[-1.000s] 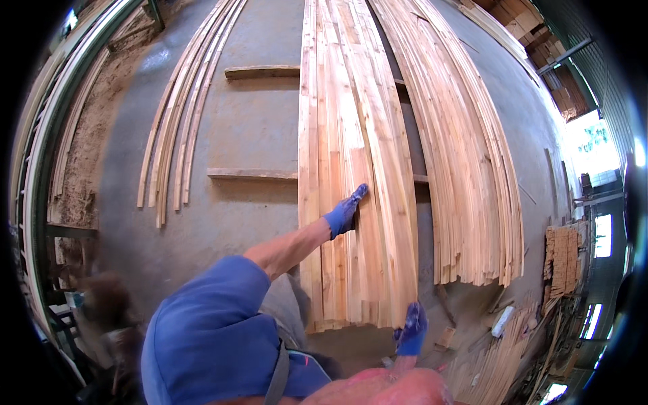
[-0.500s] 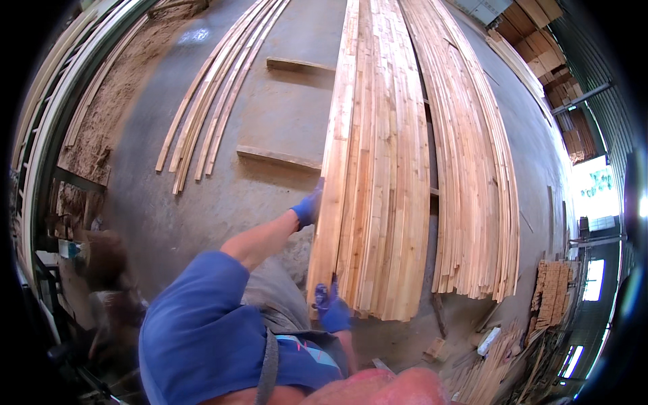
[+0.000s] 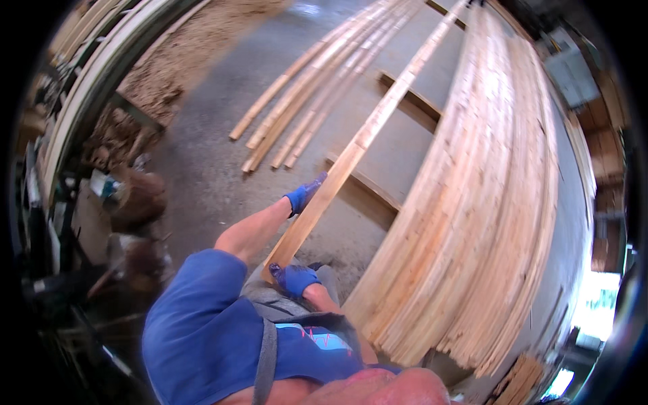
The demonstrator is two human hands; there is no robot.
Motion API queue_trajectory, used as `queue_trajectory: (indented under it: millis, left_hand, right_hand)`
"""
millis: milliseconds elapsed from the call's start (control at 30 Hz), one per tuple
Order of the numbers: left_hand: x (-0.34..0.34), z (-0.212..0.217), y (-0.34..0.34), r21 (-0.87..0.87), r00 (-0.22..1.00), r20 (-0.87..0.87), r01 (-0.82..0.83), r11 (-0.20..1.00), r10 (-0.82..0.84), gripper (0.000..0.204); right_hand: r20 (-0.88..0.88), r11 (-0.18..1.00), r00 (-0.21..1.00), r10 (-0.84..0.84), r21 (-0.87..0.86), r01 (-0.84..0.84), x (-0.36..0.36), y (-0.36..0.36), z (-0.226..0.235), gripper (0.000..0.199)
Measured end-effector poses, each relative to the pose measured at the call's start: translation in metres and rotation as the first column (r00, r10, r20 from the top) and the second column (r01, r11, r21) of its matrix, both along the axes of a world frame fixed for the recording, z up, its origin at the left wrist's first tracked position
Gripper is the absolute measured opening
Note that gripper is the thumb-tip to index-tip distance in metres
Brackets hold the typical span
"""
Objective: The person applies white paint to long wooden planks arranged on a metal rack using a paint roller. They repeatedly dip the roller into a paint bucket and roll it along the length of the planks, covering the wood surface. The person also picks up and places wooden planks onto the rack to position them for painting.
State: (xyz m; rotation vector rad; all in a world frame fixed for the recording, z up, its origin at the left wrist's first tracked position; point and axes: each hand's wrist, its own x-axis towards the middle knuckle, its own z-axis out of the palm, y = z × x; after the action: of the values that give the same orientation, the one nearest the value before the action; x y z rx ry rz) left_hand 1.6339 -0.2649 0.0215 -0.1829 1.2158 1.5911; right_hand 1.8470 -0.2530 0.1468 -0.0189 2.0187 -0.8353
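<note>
A long, narrow wooden board [image 3: 364,135] slants from near my body up to the far top edge. My left hand [image 3: 306,195], in a blue glove, holds the board's left edge a short way up from its near end. At that near end my right hand [image 3: 294,279], gloved in blue too, grips the board, its thumb on top and some fingers hidden. To the right lies a wide layer of pale boards [image 3: 439,250], side by side; the held board is apart from it.
Several thin strips [image 3: 304,94] lie on the concrete floor [image 3: 196,189] at the left. Wooden crosspieces [image 3: 368,189] rest beneath and beside the layer. A metal frame [image 3: 81,115] and sawdust [image 3: 202,40] are farther left. Something dark [image 3: 476,3] touches the board's far end, unclear.
Both hands have drawn the board leftward off the layer's left side, opening a gap. My right hand has shifted left and up. The view has turned, so the layer now slants.
</note>
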Motion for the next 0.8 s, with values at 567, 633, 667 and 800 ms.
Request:
queue_trajectory:
  millis: [567, 633, 667, 800]
  left_hand:
    - [-0.093, 0.048, -0.276, -0.182, 0.977, -0.181, -0.143, 0.973, 0.11, 0.053]
    - [-0.093, 0.036, -0.312, -0.144, 0.958, 0.011, -0.282, 0.949, 0.286, 0.046]
    - [-0.094, 0.034, -0.324, -0.082, 0.954, 0.041, -0.292, 0.953, 0.296, 0.046]
    - [-0.131, 0.051, -0.415, -0.257, 0.964, 0.067, -0.232, 0.938, 0.257, 0.059]
  right_hand:
    - [0.544, 0.253, 0.38, -0.748, -0.296, 0.921, -0.365, 0.172, -0.095, 0.069]
    - [0.647, 0.095, 0.316, -0.694, -0.352, 0.931, -0.426, 0.141, -0.115, 0.072]
    - [0.637, 0.076, 0.291, -0.713, -0.343, 0.936, -0.455, 0.125, -0.125, 0.079]
    - [0.875, -0.286, 0.264, -0.406, -0.396, 0.873, -0.586, 0.02, -0.163, 0.097]
